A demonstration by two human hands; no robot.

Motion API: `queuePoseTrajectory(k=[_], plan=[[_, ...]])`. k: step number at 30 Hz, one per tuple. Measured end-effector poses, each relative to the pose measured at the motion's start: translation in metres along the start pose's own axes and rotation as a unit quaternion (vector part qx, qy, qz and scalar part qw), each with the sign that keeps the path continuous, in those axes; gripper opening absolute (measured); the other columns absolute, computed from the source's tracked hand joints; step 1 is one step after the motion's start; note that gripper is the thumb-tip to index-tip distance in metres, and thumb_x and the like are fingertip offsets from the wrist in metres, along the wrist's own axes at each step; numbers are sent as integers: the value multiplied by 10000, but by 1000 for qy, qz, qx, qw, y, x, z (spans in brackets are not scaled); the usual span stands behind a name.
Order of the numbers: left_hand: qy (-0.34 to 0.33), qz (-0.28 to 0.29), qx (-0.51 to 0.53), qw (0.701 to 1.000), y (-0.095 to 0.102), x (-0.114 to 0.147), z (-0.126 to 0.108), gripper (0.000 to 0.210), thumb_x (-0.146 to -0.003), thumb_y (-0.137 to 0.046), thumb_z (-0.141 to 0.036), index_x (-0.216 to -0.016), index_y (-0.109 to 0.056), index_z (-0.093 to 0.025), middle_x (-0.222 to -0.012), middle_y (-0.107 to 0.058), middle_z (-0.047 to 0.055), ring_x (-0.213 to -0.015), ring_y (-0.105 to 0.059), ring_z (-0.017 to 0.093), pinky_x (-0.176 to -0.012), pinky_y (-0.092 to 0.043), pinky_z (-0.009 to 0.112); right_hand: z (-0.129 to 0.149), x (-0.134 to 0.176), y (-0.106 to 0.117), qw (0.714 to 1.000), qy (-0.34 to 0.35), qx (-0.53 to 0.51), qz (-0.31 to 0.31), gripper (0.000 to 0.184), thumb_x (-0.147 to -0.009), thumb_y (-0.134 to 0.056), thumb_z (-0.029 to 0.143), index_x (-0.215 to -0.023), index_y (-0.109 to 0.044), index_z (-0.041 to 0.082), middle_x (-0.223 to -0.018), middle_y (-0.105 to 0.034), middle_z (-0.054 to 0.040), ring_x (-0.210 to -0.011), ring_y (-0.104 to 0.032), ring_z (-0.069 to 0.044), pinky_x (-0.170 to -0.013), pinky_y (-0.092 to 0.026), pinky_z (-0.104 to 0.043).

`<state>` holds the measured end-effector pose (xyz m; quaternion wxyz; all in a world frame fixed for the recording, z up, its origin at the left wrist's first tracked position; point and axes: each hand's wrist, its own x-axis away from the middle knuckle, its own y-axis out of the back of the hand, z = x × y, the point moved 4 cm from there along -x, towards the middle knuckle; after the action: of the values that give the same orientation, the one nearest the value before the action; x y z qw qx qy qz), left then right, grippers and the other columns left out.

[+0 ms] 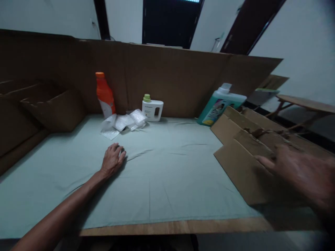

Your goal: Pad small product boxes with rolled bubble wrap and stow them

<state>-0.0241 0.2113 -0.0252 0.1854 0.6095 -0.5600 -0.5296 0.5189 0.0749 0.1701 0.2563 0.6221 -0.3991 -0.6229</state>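
Note:
My left hand (113,158) rests on the pale green cloth (167,181), its fingers loosely bent, the thumb apart, and nothing held. Just beyond it lie crumpled pieces of bubble wrap (125,122). On the right, my right hand (298,170) is over a brown cardboard box (248,164), smeared by motion. Its thumb points left across the box's edge, while the other fingers are hidden or blurred. Whether it grips anything there cannot be made out.
Along the back cardboard wall (170,80) stand an orange bottle (105,94), a white jug with a green cap (152,109) and a tilted teal bottle (220,104). Another cardboard box (60,108) is at the left. The table's wooden front edge (170,227) shows below.

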Motion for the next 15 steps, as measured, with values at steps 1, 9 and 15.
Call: queuePoseTrajectory(k=[1,9,15], plan=[[0,-1,0,1000,0,3,0,432,-955,-414,-417,-1132,-689,-133,-1315,-597,206,-1289,-508,359,-1105,-414,550,-16,5,-10,999,0,20,33,389,-816,-628,542,-557,-510,276,-455,-491,-70,-468,-542,-259,-523,-339,-388],[-7,-9,33,999,6,13,-10,429,-872,-542,-385,-1193,-657,-124,-1344,-590,206,-1267,-541,356,-1092,-445,545,100,10,12,973,229,24,22,238,-896,-508,348,-870,-725,254,-696,-728,-71,-606,-645,-273,-596,-437,-394],[-6,19,175,984,8,41,-37,590,-839,-605,-377,-1390,-514,-187,-1396,-568,176,-1303,-537,333,-1093,-449,553,224,11,62,915,352,-198,-17,133,-952,-557,217,-977,-688,209,-898,-766,-51,-834,-686,-205,-876,-473,-395]])
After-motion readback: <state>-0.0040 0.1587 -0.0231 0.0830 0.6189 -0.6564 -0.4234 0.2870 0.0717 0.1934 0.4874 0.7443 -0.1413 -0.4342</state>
